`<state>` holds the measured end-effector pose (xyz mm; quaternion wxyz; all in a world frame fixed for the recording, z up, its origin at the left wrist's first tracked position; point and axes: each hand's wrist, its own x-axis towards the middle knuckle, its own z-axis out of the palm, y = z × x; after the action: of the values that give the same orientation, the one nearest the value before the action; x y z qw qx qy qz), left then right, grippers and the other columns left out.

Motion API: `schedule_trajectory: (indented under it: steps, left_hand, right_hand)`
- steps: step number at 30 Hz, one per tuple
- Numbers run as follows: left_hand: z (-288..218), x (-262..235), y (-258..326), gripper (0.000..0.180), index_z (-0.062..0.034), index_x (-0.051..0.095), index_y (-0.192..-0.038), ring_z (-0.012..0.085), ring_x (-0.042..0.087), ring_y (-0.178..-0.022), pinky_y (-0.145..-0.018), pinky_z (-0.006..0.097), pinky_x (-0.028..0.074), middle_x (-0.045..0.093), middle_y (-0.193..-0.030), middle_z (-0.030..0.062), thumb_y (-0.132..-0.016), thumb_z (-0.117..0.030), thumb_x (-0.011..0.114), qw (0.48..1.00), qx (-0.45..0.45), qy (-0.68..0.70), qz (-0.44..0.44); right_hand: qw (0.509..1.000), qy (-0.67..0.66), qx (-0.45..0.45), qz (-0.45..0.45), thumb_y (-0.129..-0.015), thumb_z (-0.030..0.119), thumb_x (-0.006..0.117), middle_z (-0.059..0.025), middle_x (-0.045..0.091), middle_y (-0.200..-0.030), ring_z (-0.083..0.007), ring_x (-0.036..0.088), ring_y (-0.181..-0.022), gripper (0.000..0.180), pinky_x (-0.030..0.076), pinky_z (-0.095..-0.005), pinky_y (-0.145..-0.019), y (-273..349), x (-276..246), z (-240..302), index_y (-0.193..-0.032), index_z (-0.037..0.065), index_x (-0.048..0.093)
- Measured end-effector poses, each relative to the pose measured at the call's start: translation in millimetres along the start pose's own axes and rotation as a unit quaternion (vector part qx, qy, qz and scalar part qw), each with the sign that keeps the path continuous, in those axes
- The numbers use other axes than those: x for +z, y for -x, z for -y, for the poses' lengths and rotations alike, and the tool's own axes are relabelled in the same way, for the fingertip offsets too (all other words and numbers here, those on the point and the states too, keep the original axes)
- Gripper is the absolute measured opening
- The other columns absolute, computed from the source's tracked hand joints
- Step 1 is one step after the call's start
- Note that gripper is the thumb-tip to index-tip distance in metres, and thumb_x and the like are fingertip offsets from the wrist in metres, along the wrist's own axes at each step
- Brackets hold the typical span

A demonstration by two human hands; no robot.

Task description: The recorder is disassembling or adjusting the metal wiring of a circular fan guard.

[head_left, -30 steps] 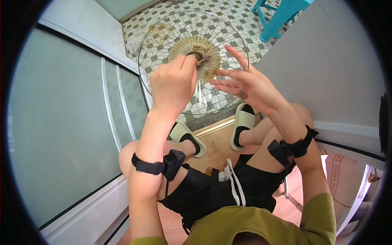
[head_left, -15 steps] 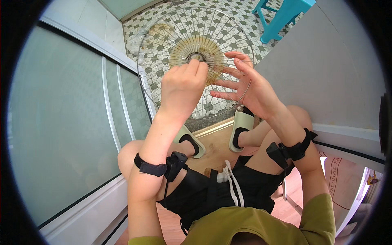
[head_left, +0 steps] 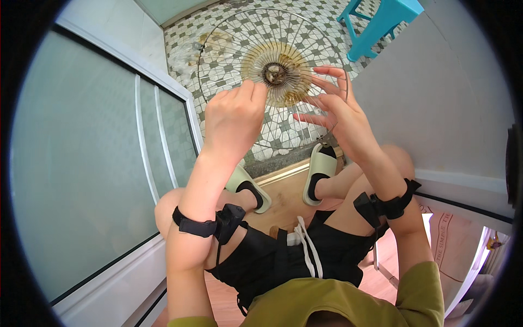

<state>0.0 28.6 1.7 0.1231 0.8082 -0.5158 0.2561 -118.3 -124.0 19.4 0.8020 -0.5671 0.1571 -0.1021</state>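
A round wire fan guard (head_left: pixel 313 41) is held up in front of me above the tiled floor. Its wires spread out from a dark hub (head_left: pixel 274 73), and a yellow-brown discoloured band surrounds that hub. My right hand (head_left: pixel 340 106) supports the guard at its right edge, fingers spread behind and among the wires, with the rim crossing the hand. Below and left of the hub, my left hand (head_left: pixel 235 117) is closed with its fingers curled in, close to the wires. Whatever it may hold is hidden by the back of the hand.
A blue plastic stool (head_left: pixel 376 27) stands at the far right. Clear crumpled plastic (head_left: pixel 188 57) lies on the tiles at the far left. Frosted door panels (head_left: pixel 81 152) flank me on the left, a grey panel (head_left: pixel 436 103) on the right. A raised sill (head_left: pixel 289 169) crosses near my slippers.
The fan guard has shifted to the right along with my right hand. My left hand has drawn slightly left, away from the hub, which now shows uncovered.
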Motion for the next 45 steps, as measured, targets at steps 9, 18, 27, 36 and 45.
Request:
schedule_trajectory:
  steps: [9, 18, 27, 36, 45]
  left_hand:
    - [9, -2, 1, 0.009, -0.0094, 0.059, -0.084, 0.0226, 0.058, -0.059, -0.053, 0.032, 0.045, 0.059, -0.074, 0.0035, -0.076, -0.007, 0.063, 0.994, -0.101, 0.033, -0.04]
    - [14, 1, -4, 0.012, -0.0079, 0.052, -0.072, 0.0209, 0.054, -0.057, -0.054, 0.033, 0.043, 0.05, -0.066, 0.0047, -0.07, -0.004, 0.063, 0.986, -0.088, 0.054, -0.128]
    - [19, 7, -4, 0.006, -0.009, 0.061, -0.084, 0.0255, 0.058, -0.068, -0.059, 0.035, 0.046, 0.059, -0.078, 0.0048, -0.078, -0.01, 0.063, 0.99, -0.113, 0.062, -0.059]
    - [14, 2, 1, 0.004, -0.0075, 0.06, -0.083, 0.0281, 0.059, -0.067, -0.06, 0.038, 0.047, 0.059, -0.08, 0.0065, -0.08, -0.01, 0.061, 0.963, -0.237, 0.125, 0.0]
    - [3, 9, 2, 0.01, -0.0057, 0.053, -0.072, 0.022, 0.057, -0.059, -0.056, 0.032, 0.046, 0.052, -0.068, 0.0058, -0.066, -0.001, 0.059, 0.985, -0.08, 0.113, -0.103]
  right_hand:
    - [0.998, -0.052, 0.001, -0.032, -0.089, 0.006, 0.039, -0.016, 0.029, -0.136, -0.0286, 0.043, -0.115, 0.044, 0.047, -0.0447, -0.09, 3, 1, 2, -0.13, 0.014, 0.027]
    - [0.999, -0.047, -0.006, -0.005, -0.088, 0.006, 0.038, -0.0177, 0.03, -0.137, -0.0329, 0.042, -0.12, 0.045, 0.045, -0.0507, -0.094, 4, 5, 0, -0.132, 0.011, 0.026]
    - [1.0, -0.017, -0.004, 0.013, -0.088, 0.004, 0.036, -0.0187, 0.03, -0.137, -0.033, 0.044, -0.119, 0.045, 0.047, -0.0495, -0.092, 5, 5, -1, -0.132, 0.009, 0.027]
    - [1.0, 0.016, -0.017, 0.001, -0.089, 0.004, 0.035, -0.0183, 0.028, -0.138, -0.0343, 0.041, -0.121, 0.046, 0.046, -0.0489, -0.093, 2, 9, -6, -0.134, 0.009, 0.029]
    - [0.997, -0.055, -0.046, -0.004, -0.087, 0.003, 0.033, -0.0183, 0.025, -0.139, -0.0322, 0.043, -0.118, 0.05, 0.048, -0.0481, -0.09, 1, 2, 0, -0.136, 0.011, 0.026]
